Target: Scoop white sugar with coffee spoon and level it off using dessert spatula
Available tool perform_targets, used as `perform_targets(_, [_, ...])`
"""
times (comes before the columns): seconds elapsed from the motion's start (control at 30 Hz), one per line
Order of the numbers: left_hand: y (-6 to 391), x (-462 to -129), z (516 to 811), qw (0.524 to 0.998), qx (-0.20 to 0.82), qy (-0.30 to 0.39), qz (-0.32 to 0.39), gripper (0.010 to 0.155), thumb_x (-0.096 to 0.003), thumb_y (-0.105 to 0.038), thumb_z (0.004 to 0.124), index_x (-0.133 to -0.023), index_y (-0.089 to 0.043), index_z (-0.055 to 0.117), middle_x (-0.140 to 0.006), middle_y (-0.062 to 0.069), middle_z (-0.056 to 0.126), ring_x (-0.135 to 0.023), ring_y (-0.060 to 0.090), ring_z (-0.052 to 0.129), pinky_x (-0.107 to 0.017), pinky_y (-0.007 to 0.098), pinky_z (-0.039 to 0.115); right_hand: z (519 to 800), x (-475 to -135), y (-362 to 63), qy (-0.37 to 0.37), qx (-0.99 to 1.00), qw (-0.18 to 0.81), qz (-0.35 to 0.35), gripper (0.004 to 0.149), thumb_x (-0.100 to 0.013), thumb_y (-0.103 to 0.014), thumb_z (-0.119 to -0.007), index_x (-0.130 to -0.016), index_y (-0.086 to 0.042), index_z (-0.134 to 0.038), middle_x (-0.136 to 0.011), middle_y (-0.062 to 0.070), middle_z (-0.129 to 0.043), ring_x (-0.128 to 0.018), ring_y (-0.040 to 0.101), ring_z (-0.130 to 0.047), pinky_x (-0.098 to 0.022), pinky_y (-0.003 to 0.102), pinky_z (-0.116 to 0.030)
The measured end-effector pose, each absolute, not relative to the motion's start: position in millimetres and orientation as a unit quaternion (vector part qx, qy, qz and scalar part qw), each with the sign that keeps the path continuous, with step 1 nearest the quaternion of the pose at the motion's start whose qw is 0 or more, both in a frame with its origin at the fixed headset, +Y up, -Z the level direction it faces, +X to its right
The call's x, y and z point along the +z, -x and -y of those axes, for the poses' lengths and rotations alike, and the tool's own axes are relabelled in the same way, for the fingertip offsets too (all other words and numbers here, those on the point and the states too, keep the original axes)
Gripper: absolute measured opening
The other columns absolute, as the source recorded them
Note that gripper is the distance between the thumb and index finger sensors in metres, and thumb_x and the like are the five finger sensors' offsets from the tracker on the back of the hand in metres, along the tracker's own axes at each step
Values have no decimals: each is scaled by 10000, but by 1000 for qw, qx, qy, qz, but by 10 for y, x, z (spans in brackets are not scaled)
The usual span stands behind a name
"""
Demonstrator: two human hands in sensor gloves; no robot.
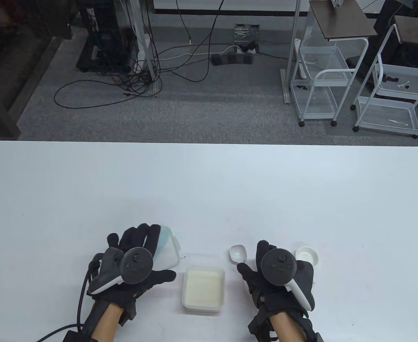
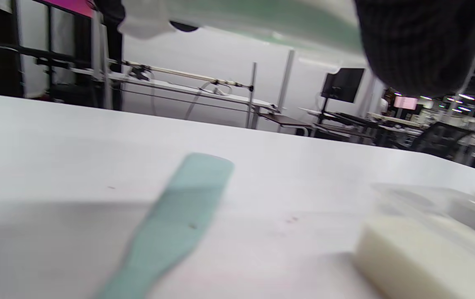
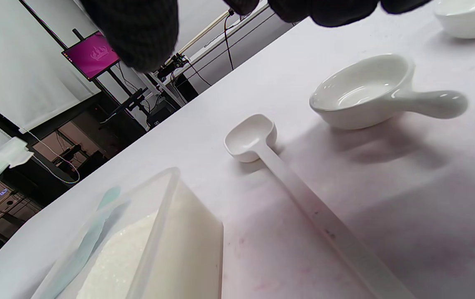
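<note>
L hand (image 1: pixel 134 265): fingers clamped on container lid (image 1: pixel 169 247)
R hand (image 1: pixel 278 276): fingers loosely apart above coffee spoon (image 3: pixel 258 143)
Writing: none legible

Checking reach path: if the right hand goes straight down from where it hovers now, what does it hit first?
Most likely the coffee spoon: the right hand sits over its handle, with the bowl poking out beyond the fingers. The small white dish lies further right. Height above the table is unclear.

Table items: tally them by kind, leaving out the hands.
Coffee spoon: 1
Green spatula: 1
White dishes: 2, the handled dish and the plain dish
Sugar container: 1
Lid: 1
Total: 6
</note>
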State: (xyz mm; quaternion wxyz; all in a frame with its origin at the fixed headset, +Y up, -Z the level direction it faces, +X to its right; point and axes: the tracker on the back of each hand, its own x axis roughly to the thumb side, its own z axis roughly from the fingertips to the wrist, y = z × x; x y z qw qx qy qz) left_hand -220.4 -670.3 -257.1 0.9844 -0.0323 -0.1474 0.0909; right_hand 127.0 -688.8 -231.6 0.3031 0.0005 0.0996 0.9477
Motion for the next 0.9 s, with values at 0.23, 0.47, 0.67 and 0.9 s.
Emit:
perform_targets(0.23, [2852, -2584, 6681, 992, 120, -7, 30, 1174, -399, -729, 805, -1208, -51, 291, -1227, 360, 361, -1039, 657, 457, -627, 887, 317, 6854, -2303, -1266, -6, 948, 304, -91, 822, -562, -392, -745, -1108, 57, -326, -1111, 421, -334, -936, 690, -464, -639, 794, -485])
perform_targets(0.47, [3048, -2650, 6840, 991, 131, -5, -17, 1169, -406, -716, 812, -1206, -45, 286, -1224, 365, 343, -1037, 665, 437, -624, 889, 311, 6847, -2302, -1273, -7, 948, 305, -88, 825, -563, -391, -745, -1109, 58, -321, -1112, 422, -327, -938, 692, -458, -639, 796, -482])
perform_targets(0.67, [3101, -2710, 7054, 990, 136, 5, -33, 1165, -403, -713, 814, -1204, -53, 287, -1230, 347, 340, -1038, 660, 441, -628, 882, 322, 6849, -2301, -1274, -7, 948, 304, -93, 820, -565, -393, -740, -1109, 59, -325, -1113, 423, -325, -938, 694, -453, -638, 797, -482])
perform_targets(0.9, [3194, -2765, 7382, 983, 155, 78, -61, 1161, -412, -693, 825, -1207, -60, 263, -1247, 322, 314, -1056, 661, 410, -636, 876, 326, 6847, -2298, -1266, -7, 949, 301, -96, 812, -570, -385, -733, -1110, 58, -320, -1113, 424, -319, -939, 697, -448, -638, 798, -480])
